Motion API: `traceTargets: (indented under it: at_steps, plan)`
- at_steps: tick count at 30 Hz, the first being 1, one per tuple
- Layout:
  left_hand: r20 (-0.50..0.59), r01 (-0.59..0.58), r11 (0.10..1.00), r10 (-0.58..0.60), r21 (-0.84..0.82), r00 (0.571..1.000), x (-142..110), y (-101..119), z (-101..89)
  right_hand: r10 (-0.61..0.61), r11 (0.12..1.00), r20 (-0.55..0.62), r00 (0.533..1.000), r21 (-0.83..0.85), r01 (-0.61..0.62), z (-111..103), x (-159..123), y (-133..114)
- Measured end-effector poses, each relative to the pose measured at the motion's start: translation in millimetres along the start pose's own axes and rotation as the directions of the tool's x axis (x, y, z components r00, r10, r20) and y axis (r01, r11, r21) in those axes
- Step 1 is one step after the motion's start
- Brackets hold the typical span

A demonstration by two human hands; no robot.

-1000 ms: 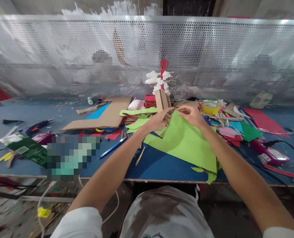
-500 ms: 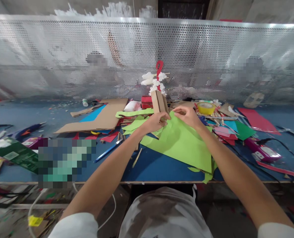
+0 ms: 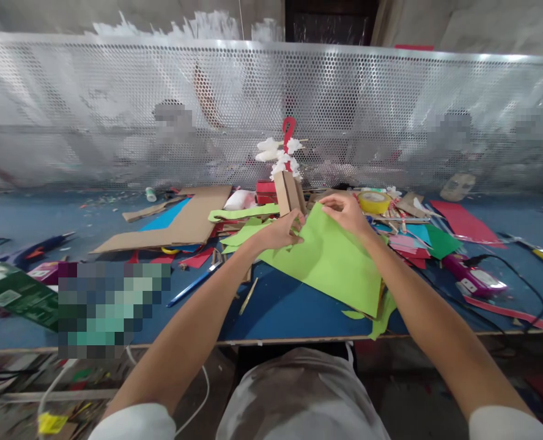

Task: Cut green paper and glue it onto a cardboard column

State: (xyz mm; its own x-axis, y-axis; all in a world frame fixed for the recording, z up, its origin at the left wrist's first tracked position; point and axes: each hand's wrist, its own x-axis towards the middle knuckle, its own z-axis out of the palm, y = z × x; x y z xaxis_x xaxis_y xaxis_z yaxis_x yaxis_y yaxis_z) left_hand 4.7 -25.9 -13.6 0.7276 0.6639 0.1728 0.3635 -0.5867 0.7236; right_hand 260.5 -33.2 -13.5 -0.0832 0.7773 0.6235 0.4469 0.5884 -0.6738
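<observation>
A large sheet of lime-green paper (image 3: 338,260) lies slanted over other pieces in front of me, its top corner raised. My right hand (image 3: 347,214) pinches that corner between thumb and fingers. At the sheet's upper left edge is my left hand (image 3: 283,232), its fingers bent but apart, touching the paper. Just beyond the hands stands a folded cardboard piece (image 3: 287,192) with white flowers (image 3: 284,160) and a red hook-shaped strip (image 3: 288,129) above it. A lime-green strip (image 3: 244,212) and smaller green scraps lie left of my left hand.
Flat cardboard (image 3: 180,229) and a blue pen (image 3: 191,286) lie to the left, near a green box (image 3: 17,296). Yellow tape (image 3: 374,202), coloured paper and a purple power strip (image 3: 476,278) sit to the right. A perforated metal screen (image 3: 235,91) closes the table's back.
My left hand has drawn slightly away from the raised corner, and its fingers have parted. The right hand keeps hold of the corner. The whole view has shifted a little.
</observation>
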Motion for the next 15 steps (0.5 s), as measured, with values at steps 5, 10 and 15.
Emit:
traceTargets:
  at_steps: [5,10,15]
  plan:
    - [-0.026,0.078,0.988,-0.075,0.131,0.997,0.6,-1.3,-0.5,0.026,1.000,-0.078,0.997,0.005,-0.026,-8.7,4.1,5.2]
    - [-0.060,0.062,0.987,-0.054,0.147,0.997,4.0,-8.4,-1.5,0.056,0.998,-0.115,0.992,0.017,-0.054,-13.9,5.0,7.0]
    - [-0.074,0.042,0.986,-0.031,0.160,0.997,5.3,-9.3,-1.6,0.065,0.998,-0.109,0.992,0.013,-0.064,-16.3,5.4,6.3]
